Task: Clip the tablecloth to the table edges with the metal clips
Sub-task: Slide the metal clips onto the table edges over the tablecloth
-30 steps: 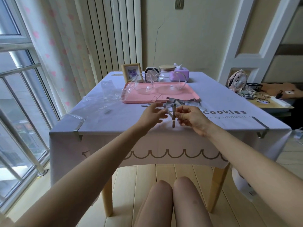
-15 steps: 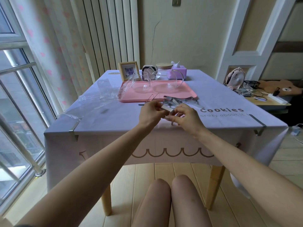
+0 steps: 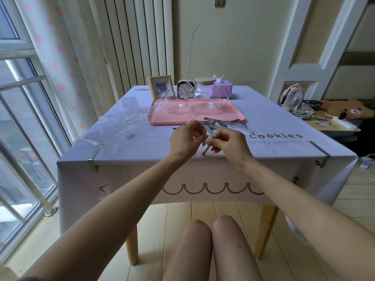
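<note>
A pale lilac tablecloth (image 3: 142, 147) covers the wooden table and hangs over its near edge. One metal clip (image 3: 92, 159) grips the near left corner, another metal clip (image 3: 320, 157) the near right corner. Above the middle of the near edge, my left hand (image 3: 185, 138) and my right hand (image 3: 229, 141) pinch a loose metal clip (image 3: 209, 134) between them, its lower end pointing down at the cloth. Several spare clips (image 3: 229, 124) lie in a pile just behind my hands.
A pink tray (image 3: 158, 118) with glass cups sits mid-table; a photo frame (image 3: 161, 87), glass jar and purple tissue box (image 3: 222, 88) stand at the back. Clear plastic wrap (image 3: 123, 118) lies at the left. A side table (image 3: 332, 126) with a fan and cables stands right.
My hands drew closer together and turned the held clip from hanging upright to slanting. The view tilted slightly.
</note>
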